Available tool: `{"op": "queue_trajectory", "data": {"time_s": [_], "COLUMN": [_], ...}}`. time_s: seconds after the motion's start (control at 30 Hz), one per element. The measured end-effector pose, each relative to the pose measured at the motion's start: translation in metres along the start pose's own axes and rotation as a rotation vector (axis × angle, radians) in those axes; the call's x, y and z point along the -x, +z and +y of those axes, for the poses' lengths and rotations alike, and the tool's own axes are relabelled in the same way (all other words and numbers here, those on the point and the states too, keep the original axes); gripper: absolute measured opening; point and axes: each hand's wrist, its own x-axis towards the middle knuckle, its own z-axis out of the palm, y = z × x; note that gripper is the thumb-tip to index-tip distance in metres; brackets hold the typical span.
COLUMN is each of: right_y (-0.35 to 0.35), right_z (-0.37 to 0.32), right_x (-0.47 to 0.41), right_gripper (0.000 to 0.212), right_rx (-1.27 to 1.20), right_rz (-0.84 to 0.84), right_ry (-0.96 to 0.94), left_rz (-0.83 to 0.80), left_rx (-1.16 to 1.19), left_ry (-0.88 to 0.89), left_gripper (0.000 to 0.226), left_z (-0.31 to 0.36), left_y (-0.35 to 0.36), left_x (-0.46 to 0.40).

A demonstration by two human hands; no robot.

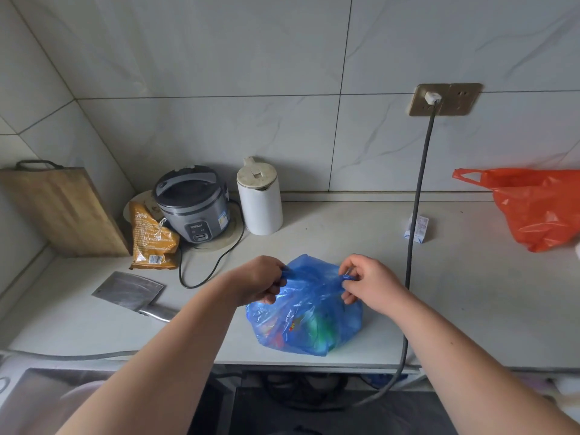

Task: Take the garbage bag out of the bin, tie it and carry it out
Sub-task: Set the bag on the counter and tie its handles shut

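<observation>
A blue see-through garbage bag (309,324) full of coloured rubbish sits on the pale countertop (470,309) near its front edge. My left hand (260,279) pinches the bag's left top flap. My right hand (367,282) pinches the right top flap. Both flaps are pulled up and apart above the bag. No bin is in view.
A cleaver (131,291) lies left of the bag. Behind it are an orange snack packet (152,237), a rice cooker (191,204), a white kettle (259,199) and a wooden cutting board (59,211). A grey cable (417,199) hangs from the wall socket beside my right hand. An orange bag (533,205) and a small carton (417,229) sit right.
</observation>
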Motion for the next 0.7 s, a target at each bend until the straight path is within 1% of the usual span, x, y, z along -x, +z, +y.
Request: {"op": "queue_trajectory", "data": {"time_s": [0.07, 0.1, 0.13, 0.23, 0.37, 0.47, 0.57, 0.63, 0.7], "right_y": [0.002, 0.004, 0.006, 0.009, 0.012, 0.016, 0.021, 0.024, 0.026], "right_z": [0.001, 0.001, 0.001, -0.004, -0.007, -0.007, -0.010, -0.016, -0.019], "right_x": [0.003, 0.004, 0.005, 0.005, 0.000, -0.002, -0.002, -0.003, -0.004], "right_gripper": [0.024, 0.027, 0.029, 0.033, 0.037, 0.041, 0.039, 0.039, 0.044], "right_rx": [-0.035, -0.052, -0.070, -0.149, -0.196, -0.134, -0.029, 0.010, 0.007], "right_rz": [-0.078, -0.124, -0.160, -0.180, -0.080, -0.002, 0.054, 0.069, 0.085], "right_ry": [0.012, 0.008, -0.004, -0.070, -0.108, -0.125, -0.219, -0.277, -0.294], "left_rz": [-0.117, -0.168, -0.190, -0.139, -0.196, -0.270, -0.305, -0.305, -0.278], "left_rx": [0.272, 0.324, 0.308, 0.139, 0.143, 0.123, 0.101, 0.036, -0.087], "left_ry": [0.041, 0.090, 0.148, 0.253, 0.186, 0.131, 0.108, 0.118, 0.133], "left_gripper": [0.024, 0.015, 0.011, 0.012, 0.013, 0.017, 0.022, 0.025, 0.026], "left_z": [0.001, 0.002, 0.003, 0.008, 0.009, 0.006, 0.006, 0.007, 0.008], "left_y": [0.003, 0.004, 0.006, 0.015, 0.020, 0.019, 0.018, 0.017, 0.017], "left_x": [0.001, 0.002, 0.001, -0.002, -0.004, -0.003, 0.001, 0.004, 0.005]}}
